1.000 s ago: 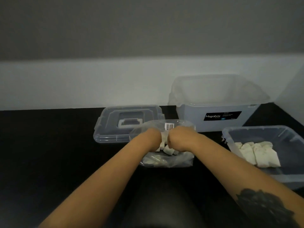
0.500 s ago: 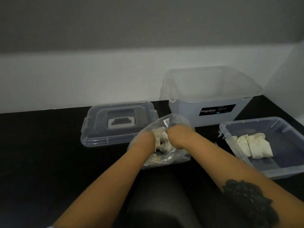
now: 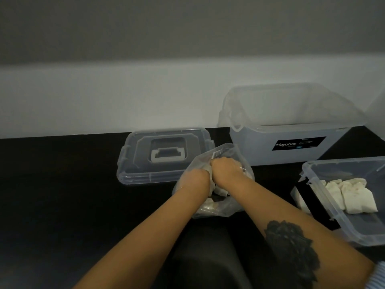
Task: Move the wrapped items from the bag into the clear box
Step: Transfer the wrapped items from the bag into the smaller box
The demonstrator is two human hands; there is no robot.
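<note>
A clear plastic bag (image 3: 224,207) holding several white wrapped items (image 3: 219,190) lies on the black table in front of me. Both my hands reach into its open mouth. My left hand (image 3: 192,177) sits under the film, its fingers hidden. My right hand (image 3: 226,168) is curled, gripping the bag's upper edge near the barcode label. The clear box (image 3: 325,203) stands at the right with several white wrapped items (image 3: 352,197) in it.
A clear lid with a white handle (image 3: 166,156) lies flat behind the bag on the left. A taller Megabox tub (image 3: 291,142) lined with plastic film stands against the white wall at the back right. My dark lap is below the table edge.
My hands have pushed deeper into the bag and its top edge has lifted and crumpled around them. The camera has tilted so everything sits a little lower in view.
</note>
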